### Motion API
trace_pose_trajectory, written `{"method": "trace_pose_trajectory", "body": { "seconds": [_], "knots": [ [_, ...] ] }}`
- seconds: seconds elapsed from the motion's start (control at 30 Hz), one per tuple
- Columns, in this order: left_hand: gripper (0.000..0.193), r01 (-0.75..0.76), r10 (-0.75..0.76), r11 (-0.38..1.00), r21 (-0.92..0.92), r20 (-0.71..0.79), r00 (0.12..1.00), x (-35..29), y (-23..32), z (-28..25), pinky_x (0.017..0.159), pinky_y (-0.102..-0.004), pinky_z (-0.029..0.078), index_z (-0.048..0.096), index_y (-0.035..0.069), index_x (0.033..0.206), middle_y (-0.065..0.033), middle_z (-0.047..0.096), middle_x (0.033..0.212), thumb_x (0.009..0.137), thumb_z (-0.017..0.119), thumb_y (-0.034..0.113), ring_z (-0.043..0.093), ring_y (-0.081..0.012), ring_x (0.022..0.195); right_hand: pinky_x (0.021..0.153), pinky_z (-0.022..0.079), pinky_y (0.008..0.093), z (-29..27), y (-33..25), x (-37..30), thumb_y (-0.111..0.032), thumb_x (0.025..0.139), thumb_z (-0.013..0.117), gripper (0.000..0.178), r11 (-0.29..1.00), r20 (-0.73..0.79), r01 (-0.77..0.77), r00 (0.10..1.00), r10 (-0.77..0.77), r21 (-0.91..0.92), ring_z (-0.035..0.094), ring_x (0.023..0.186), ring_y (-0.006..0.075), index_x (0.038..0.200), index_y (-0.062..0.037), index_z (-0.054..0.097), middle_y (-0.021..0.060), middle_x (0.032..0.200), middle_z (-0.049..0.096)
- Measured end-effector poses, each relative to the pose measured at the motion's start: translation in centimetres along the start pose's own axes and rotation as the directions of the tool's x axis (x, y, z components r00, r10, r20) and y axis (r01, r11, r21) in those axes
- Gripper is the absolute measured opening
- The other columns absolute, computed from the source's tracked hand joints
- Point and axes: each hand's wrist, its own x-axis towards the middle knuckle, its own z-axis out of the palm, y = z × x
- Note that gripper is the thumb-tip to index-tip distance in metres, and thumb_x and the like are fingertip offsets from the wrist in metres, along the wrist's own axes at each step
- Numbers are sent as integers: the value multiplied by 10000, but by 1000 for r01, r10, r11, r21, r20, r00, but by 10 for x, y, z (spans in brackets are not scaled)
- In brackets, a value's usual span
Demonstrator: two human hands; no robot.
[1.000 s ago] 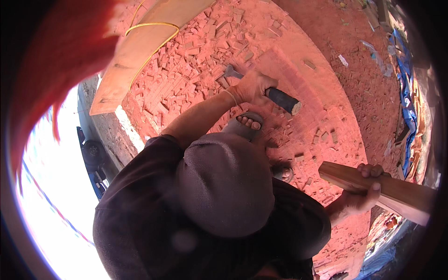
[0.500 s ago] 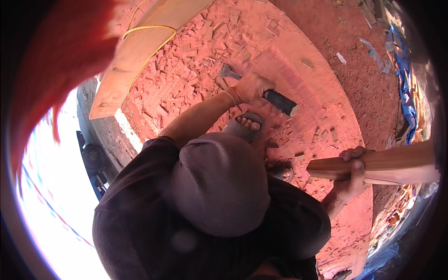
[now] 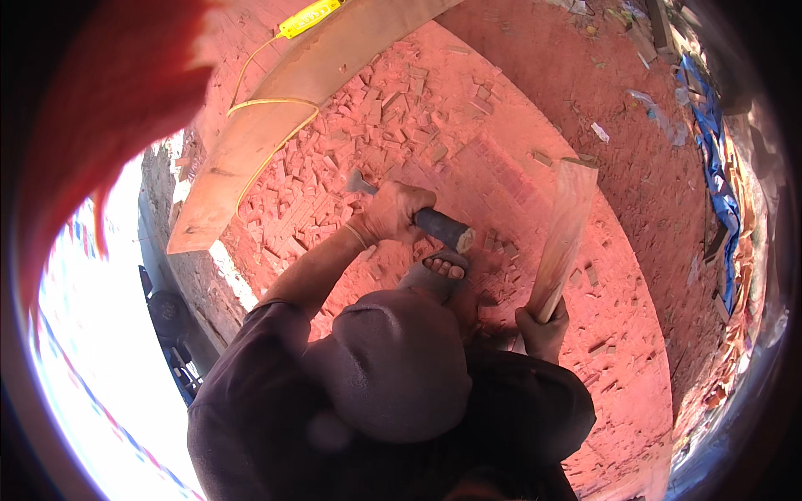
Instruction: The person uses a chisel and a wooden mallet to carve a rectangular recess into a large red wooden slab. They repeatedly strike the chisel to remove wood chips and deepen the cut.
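My left hand [image 3: 394, 213] is wrapped round a hand tool with a flared grey metal blade [image 3: 361, 183] and a thick black handle [image 3: 443, 227] with a bare wooden end. The blade points to the far left, over the wood chips; the tool's exact kind is not clear. Near the lower right, my right hand [image 3: 545, 332] grips the near end of a wooden board [image 3: 566, 234], which extends away from me. My sandalled foot [image 3: 443, 269] is just below the tool's handle.
Several wood offcuts [image 3: 309, 188] cover the reddish panel [image 3: 493, 92]. A curved plank [image 3: 276, 125] lies at the far left, with a yellow cord [image 3: 284, 101] across it and a yellow tool or plug block [image 3: 309, 18] beside it. Blue plastic sheeting [image 3: 720, 184] lies at the right.
The board has swung from pointing right to pointing away from me, with my right hand now at its near end. My left hand and the bladed tool have shifted left and nearer.
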Motion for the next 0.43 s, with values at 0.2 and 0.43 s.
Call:
{"method": "trace_pose_trajectory", "body": {
  "seconds": [0.2,0.43],
  "knots": [
    [287,-124,147,960,-252,74,986,49,69,57,596,-428,496,598,84,782,-103,604,701,645,783,255,654,-337,677,512,457,275,-36,-9,-5,-41,806,705,232,967,-115,-155,977,180,201,567,565,128,972,12,551,60,710,606],
    [418,-262,271,962,-77,169,948,102,67,86,691,-439,533,664,59,879,-169,672,828,664,833,375,683,-364,792,543,515,314,-40,6,-50,-143,834,730,301,763,-27,-336,908,419,552,596,568,194,1030,2,555,100,750,607]
  ]
}}
